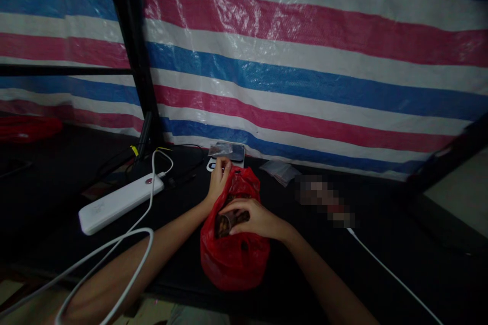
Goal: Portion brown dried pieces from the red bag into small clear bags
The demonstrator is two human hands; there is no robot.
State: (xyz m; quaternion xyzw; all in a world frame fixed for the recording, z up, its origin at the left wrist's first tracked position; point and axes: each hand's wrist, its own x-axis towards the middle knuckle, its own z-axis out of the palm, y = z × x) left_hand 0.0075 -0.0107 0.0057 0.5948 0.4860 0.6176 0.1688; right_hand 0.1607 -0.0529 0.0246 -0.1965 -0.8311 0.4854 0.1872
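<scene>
A red plastic bag (244,264) stands on the dark surface in front of me, its mouth open toward me. Small brown pieces, too dark to name, show inside it. At the bag's far left edge, my left hand (220,177) is closed with its fingers pinched on the rim. My right hand (253,218) reaches over the opening from the right, thumb and fingers curled round a small cup (226,223) that has brown pieces in it. Part of the cup is hidden by the fingers and the bag.
A white power bank (118,205) with a looping white cable (151,198) lies to the left. Beyond the bag are a phone (233,152) and small clear plastic bags (280,171). A blurred-out item (324,200) with a white cord lies right. A striped sheet (285,76) hangs behind.
</scene>
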